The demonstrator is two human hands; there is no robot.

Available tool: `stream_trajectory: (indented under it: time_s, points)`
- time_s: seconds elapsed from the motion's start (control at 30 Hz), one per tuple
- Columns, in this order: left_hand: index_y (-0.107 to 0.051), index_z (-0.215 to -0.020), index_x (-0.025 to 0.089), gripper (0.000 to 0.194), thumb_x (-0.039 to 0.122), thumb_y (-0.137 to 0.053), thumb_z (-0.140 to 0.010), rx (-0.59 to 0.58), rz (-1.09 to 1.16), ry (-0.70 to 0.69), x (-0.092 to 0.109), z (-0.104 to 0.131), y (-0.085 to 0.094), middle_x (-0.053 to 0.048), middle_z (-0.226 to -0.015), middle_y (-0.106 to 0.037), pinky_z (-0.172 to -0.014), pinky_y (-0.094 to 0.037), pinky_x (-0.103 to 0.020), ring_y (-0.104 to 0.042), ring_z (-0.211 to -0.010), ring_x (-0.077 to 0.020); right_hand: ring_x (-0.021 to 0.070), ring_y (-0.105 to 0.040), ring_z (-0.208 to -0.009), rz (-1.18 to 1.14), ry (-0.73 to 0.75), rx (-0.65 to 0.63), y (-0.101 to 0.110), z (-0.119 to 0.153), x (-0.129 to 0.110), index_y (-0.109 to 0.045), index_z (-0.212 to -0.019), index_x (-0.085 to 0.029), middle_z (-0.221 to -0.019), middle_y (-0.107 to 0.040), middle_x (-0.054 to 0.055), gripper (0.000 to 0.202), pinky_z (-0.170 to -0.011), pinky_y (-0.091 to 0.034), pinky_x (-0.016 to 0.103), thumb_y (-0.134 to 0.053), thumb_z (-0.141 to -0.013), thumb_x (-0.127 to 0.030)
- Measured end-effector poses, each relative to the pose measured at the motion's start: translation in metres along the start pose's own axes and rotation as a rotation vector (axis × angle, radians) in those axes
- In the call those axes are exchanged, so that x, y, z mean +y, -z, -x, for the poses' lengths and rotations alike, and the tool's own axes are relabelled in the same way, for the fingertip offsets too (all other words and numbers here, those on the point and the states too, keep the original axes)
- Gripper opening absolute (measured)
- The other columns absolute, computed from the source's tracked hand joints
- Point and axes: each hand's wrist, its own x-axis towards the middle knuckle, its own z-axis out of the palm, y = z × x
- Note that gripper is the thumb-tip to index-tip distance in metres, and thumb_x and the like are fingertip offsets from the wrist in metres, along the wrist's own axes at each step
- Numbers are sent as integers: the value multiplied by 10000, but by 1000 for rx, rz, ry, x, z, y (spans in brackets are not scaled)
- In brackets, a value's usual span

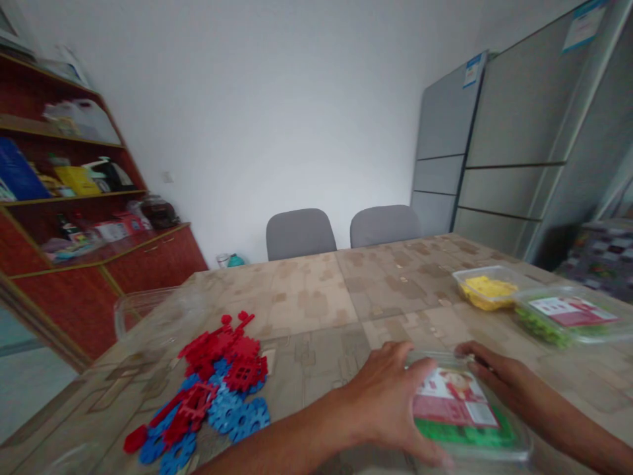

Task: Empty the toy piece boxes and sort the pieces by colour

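On the patterned table (pixel 306 297), a lidded clear box (pixel 475 432) of green pieces lay right of the heaped red and blue pieces (pixel 202 399), grasped by the person's left hand (pixel 388 399), widely spread along its left side, and right hand (pixel 487 366), fingers bent at its far right corner.
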Motion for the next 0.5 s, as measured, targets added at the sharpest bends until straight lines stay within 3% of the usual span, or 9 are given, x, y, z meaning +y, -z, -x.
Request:
stream_trajectory:
  time_s: [0.1,0.2,0.33,0.5]
  points:
    - [-393,-1443,240,1036,598,-799,-559,11,-25,50,-3,54,17,-170,-1481,-338,-1005,-414,-596,-387,-1303,-435,258,-700,-738,-117,61,-313,-27,7,-33,-676,-896,-261,-815,-752,63,388,-681,-559,348,-459,-866,-580]
    - [-463,-1385,290,752,525,-736,-725,60,-76,148,-5,113,25,-130,-1433,-418,-1017,-429,-539,-434,-1277,-376,232,-678,-730,-122,155,-500,-53,16,-75,-646,-897,-270,-806,-726,47,308,-661,-534,311,-405,-930,-459]
    - [-514,-1334,305,536,567,-588,-872,90,-176,267,-18,190,15,-123,-1421,-465,-1025,-438,-488,-469,-1262,-349,236,-671,-862,-62,368,-579,-93,22,-142,-675,-943,-261,-944,-709,74,248,-765,-532,328,-435,-947,-326]
    - [-436,-1414,302,595,596,-523,-904,87,-212,402,-41,257,-7,-150,-1498,-401,-1046,-415,-521,-428,-1320,-380,309,-641,-924,101,577,-647,-151,29,-218,-698,-961,-188,-994,-679,141,161,-766,-529,413,-556,-886,-199]
